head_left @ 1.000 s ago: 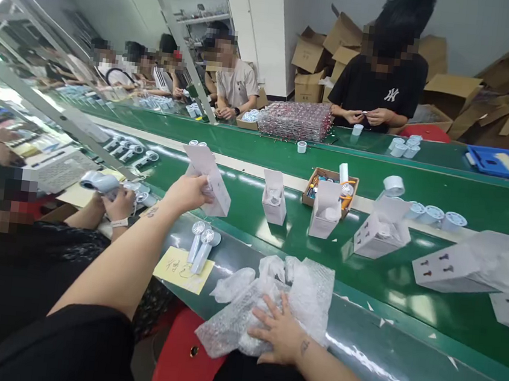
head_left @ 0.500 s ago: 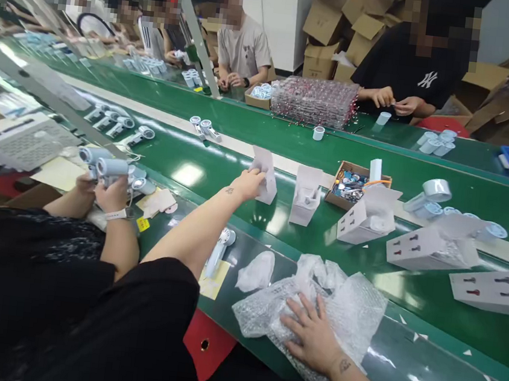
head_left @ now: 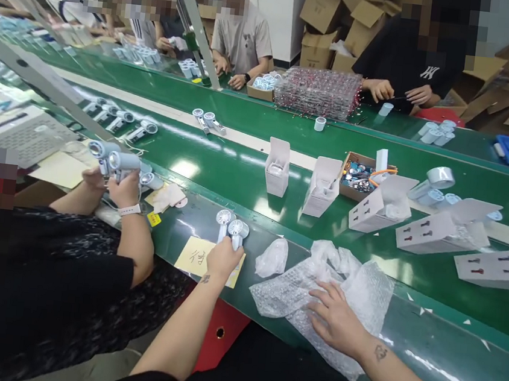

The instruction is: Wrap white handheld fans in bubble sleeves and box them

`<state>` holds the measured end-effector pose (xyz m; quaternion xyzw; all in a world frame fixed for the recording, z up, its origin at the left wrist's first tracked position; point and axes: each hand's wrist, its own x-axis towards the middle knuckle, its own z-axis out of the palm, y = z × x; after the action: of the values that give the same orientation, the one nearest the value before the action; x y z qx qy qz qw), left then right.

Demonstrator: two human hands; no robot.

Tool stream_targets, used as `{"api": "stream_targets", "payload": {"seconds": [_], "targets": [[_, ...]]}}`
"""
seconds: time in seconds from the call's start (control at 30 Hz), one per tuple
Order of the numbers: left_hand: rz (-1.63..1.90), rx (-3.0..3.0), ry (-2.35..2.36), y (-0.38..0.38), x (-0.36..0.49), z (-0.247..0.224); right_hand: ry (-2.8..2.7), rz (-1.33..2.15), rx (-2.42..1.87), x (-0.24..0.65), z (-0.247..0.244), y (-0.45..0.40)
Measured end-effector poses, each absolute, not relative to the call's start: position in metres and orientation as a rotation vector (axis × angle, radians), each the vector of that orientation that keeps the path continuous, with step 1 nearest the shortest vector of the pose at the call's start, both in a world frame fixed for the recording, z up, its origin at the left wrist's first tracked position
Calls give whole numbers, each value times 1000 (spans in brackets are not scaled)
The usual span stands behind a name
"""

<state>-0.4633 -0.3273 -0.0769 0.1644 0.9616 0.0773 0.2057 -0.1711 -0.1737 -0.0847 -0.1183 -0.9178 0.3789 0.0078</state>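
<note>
My left hand [head_left: 224, 263] is closed around the handle of a light-blue handheld fan [head_left: 238, 230], over a yellow paper with handwriting [head_left: 190, 259]. A second handheld fan [head_left: 223, 219] lies close beside it; whether my fingers touch that one too I cannot tell. My right hand [head_left: 338, 320], fingers spread, rests on crumpled sheets of bubble wrap [head_left: 364, 299]. Between the two hands lies a small wrapped bundle [head_left: 272, 258] of clear bubble wrap.
An open white box [head_left: 277, 174] heads a row of open boxes [head_left: 322, 194] on the green belt. Behind them stands a carton of small parts [head_left: 356, 176]. At left, a co-worker's hands hold two fans [head_left: 123, 161]. Other people sit across the belt.
My left hand has let go of the white box, come back toward me and closed on a fan. My right hand has stayed on the bubble wrap, its fingers lifting slightly.
</note>
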Motion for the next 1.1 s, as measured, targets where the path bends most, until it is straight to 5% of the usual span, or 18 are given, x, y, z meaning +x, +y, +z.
{"api": "stream_targets", "payload": {"seconds": [0.13, 0.23, 0.53, 0.73, 1.1], "targets": [[716, 379, 2448, -328, -435, -52, -1831, 2016, -1110, -215, -53, -192], [1167, 426, 1999, -325, -395, -42, -915, 2522, -1156, -253, -41, -206], [909, 698, 2315, -311, -417, -81, -526, 2444, -1265, -204, -33, -182], [1204, 541, 1532, -289, -375, -29, -609, 2650, -887, -201, -30, -189], [1271, 150, 1133, -260, -345, 0, -419, 2594, -793, -136, -18, -152]]}}
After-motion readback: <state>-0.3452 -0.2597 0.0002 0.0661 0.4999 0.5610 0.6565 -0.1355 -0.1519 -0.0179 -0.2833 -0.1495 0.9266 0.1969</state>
